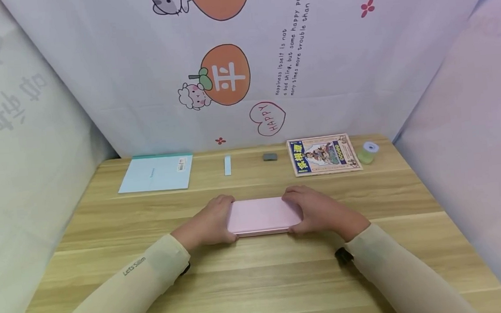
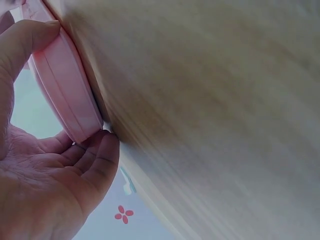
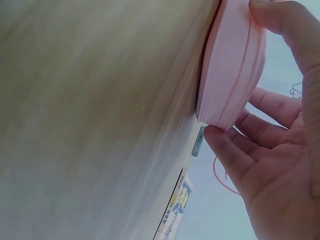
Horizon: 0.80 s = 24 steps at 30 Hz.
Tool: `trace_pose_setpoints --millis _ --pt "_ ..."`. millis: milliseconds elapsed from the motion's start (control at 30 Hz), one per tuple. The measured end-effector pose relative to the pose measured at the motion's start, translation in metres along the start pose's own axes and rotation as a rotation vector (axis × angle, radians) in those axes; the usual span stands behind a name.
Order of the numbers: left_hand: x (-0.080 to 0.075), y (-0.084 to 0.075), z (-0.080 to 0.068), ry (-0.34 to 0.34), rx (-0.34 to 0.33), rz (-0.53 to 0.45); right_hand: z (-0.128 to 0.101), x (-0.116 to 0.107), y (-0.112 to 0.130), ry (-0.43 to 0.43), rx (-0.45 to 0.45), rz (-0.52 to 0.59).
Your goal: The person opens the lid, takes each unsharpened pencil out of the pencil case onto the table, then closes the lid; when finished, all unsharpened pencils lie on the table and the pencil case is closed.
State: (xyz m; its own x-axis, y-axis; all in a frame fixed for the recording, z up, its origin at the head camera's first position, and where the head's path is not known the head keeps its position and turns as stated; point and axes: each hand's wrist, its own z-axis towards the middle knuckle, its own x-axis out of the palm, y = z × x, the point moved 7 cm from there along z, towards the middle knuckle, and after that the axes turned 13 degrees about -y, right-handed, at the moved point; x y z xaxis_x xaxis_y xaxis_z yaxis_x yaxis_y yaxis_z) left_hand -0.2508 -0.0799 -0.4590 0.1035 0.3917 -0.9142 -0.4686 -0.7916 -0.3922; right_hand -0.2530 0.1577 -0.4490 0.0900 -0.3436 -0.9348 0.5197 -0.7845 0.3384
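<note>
Pink case (image 1: 263, 215), a flat closed rectangular box, lying on the wooden table (image 1: 259, 282) near its middle, long side across the view. Left hand (image 1: 209, 222) grips the case's left end; right hand (image 1: 317, 210) grips its right end. In the left wrist view the thumb (image 2: 25, 45) curls over one edge of the case (image 2: 62, 87) and a finger (image 2: 102, 160) presses at its corner against the table (image 2: 215, 115), the remaining fingers bent behind the end wall. In the right wrist view the same hold is mirrored: the thumb (image 3: 287, 30) lies over the edge of the case (image 3: 232, 65), one finger (image 3: 225, 150) meets its lower corner, the others lie loosely side by side behind it. A seam runs along the case's side wall in both wrist views. Along the far edge of the table, well apart from the case: a light blue notebook (image 1: 155, 173) at left, a small pale blue strip (image 1: 227, 165), a small grey block (image 1: 270, 157), a colourful printed booklet (image 1: 323, 154), and a roll of tape (image 1: 368, 152) at right. Printed cloth backdrop (image 1: 244, 65) behind
</note>
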Motion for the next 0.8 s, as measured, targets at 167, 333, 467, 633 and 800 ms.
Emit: trace_pose_setpoints --millis 167,333,467,633,800 --pt "-0.0020 -0.0037 0.0007 0.007 -0.005 0.006 0.0004 -0.0014 0.0009 -0.004 -0.012 -0.022" --pt "-0.0023 -0.0041 0.0002 0.013 -0.006 0.021 0.0017 -0.0012 0.0029 0.002 -0.029 -0.042" --pt "-0.0010 -0.0023 0.0001 0.015 -0.004 0.026 0.0031 -0.0013 0.0048 0.000 -0.056 -0.060" --pt "-0.0004 -0.0022 0.0014 0.004 0.005 0.010 0.0040 -0.0019 0.0034 0.001 -0.060 -0.081" --pt "-0.0008 -0.0030 0.0016 -0.011 0.004 -0.008 0.0049 -0.0018 0.0021 0.003 -0.069 -0.069"
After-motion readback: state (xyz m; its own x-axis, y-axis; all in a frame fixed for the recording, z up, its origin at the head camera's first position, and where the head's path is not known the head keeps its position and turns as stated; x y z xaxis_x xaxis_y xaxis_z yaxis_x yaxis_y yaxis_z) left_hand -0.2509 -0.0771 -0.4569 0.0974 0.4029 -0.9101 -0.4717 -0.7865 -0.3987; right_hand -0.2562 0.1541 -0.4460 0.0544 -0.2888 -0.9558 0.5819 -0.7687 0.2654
